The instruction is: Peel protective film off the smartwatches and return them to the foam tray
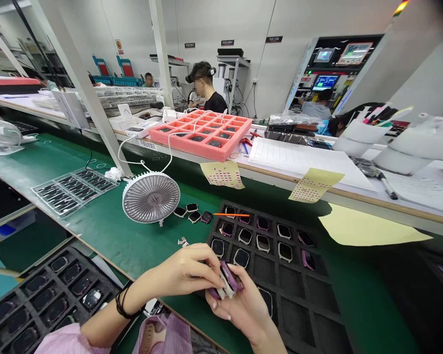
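Observation:
A small stack of smartwatch cases [229, 281], purple and white, sits in my right hand [245, 307], between the thumb and curled fingers. From the left, my left hand [195, 268] reaches over with its fingertips pinched on the stack's near side. The exact number of cases is hidden by the fingers. Beneath and beyond both hands lies a black foam tray [294, 282] with square compartments. White-framed and purple-framed watch cases [263, 243] fill its far rows. One light-framed case [266, 301] shows just right of my right hand.
A white fan [151, 197] stands on the green bench mat [133, 246], near loose watch cases [194, 216]. An orange stick [231, 214] lies across the tray's far edge. Another foam tray [47, 295] is at lower left. A pink foam tray [203, 129] rests on the shelf.

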The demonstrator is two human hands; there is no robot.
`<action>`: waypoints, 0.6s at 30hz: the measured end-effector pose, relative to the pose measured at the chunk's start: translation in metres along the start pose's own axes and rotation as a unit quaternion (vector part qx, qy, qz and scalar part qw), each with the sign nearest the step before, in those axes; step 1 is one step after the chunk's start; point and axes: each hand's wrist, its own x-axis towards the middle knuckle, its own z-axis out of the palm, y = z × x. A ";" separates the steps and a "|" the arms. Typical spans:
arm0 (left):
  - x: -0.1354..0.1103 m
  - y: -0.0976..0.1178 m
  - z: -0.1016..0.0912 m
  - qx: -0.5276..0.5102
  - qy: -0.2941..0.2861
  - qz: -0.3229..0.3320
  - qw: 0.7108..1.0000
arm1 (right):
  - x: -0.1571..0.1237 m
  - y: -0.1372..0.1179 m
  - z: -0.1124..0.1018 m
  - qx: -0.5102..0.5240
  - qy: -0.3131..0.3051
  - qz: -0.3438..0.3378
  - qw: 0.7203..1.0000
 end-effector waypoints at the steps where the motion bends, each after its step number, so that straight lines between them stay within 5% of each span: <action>1: 0.000 0.000 -0.001 0.002 0.002 -0.001 1.000 | 0.000 0.000 0.000 0.000 0.000 0.000 1.000; 18: -0.002 -0.002 -0.001 0.032 -0.001 -0.013 0.999 | 0.001 0.002 -0.001 -0.010 0.025 0.001 1.000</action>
